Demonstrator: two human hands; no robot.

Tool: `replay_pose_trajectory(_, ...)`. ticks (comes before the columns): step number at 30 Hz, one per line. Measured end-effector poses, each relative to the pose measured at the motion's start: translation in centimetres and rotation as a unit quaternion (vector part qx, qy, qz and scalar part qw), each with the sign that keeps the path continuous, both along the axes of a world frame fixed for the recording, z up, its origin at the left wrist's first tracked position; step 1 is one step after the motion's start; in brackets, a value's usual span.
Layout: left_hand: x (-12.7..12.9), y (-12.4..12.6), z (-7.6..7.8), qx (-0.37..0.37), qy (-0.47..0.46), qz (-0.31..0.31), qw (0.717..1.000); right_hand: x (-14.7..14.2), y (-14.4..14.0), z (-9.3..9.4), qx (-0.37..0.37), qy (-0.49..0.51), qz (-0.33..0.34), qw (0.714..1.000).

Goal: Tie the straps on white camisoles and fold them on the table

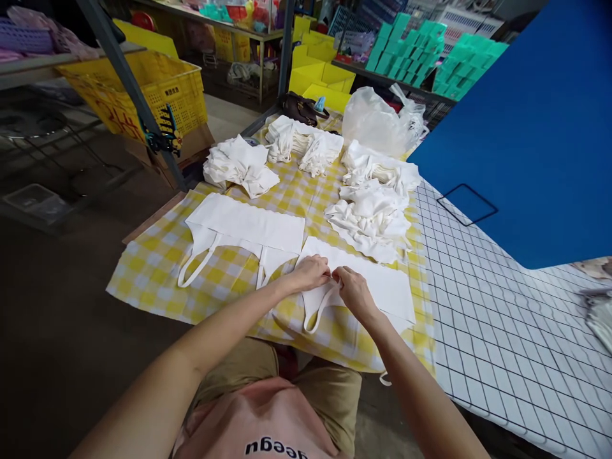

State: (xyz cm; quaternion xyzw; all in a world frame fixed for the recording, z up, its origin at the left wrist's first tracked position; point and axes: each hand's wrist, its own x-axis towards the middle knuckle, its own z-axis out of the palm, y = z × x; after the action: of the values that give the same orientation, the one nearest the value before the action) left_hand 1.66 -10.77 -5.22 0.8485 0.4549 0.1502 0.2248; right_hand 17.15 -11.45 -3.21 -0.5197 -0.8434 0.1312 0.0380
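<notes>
White cloth bag lies flat on the yellow checked cloth at the table's near edge | second flat bag lies to its left | left hand fingers pinch the bag's strap | right hand fingers pinch it too | crumpled bag piles behind.
</notes>
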Motion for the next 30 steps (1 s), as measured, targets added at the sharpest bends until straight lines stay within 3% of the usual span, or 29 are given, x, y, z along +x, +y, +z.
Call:
replay_pose_trajectory(6, 0.4, 0.0, 0.0, -0.013, 0.021, 0.029, 0.999, -0.6, 0.0, -0.3, 0.002, 0.021, -0.019, 1.000)
replay_pose_trajectory(10, 0.6, -0.1, -0.5, -0.010, 0.005, 0.049, 0.999, -0.8, -0.3, -0.6, -0.004, 0.138, -0.064, 0.988)
replay_pose_trajectory(12, 0.4, -0.1, -0.8, -0.003, -0.014, 0.036, 0.999, -0.5, -0.9, -0.4, -0.045, 0.224, -0.124, 0.966)
replay_pose_trajectory(15, -0.3, -0.4, -0.9, -0.007, -0.047, 0.011, 0.999, 0.2, -2.3, 0.2, -0.171, 0.385, -0.213, 0.882)
replay_pose_trajectory(20, -1.7, -1.2, -0.3, -0.040, -0.066, -0.011, 0.997, 1.2, -6.0, 1.0, -0.376, 0.598, -0.258, 0.659)
replay_pose_trajectory(22, -2.0, -1.4, 0.1, -0.053, -0.048, -0.015, 0.997, 1.0, -7.5, 1.3, -0.403, 0.637, -0.260, 0.604)
replay_pose_trajectory(24, -2.1, -1.6, 0.3, -0.053, -0.026, -0.024, 0.998, 0.5, -9.2, 1.5, -0.402, 0.661, -0.256, 0.579)
replay_pose_trajectory(30, -2.3, -2.5, -0.1, -0.024, 0.027, -0.046, 0.998, -1.8, -15.5, 1.0, -0.387, 0.671, -0.282, 0.566)
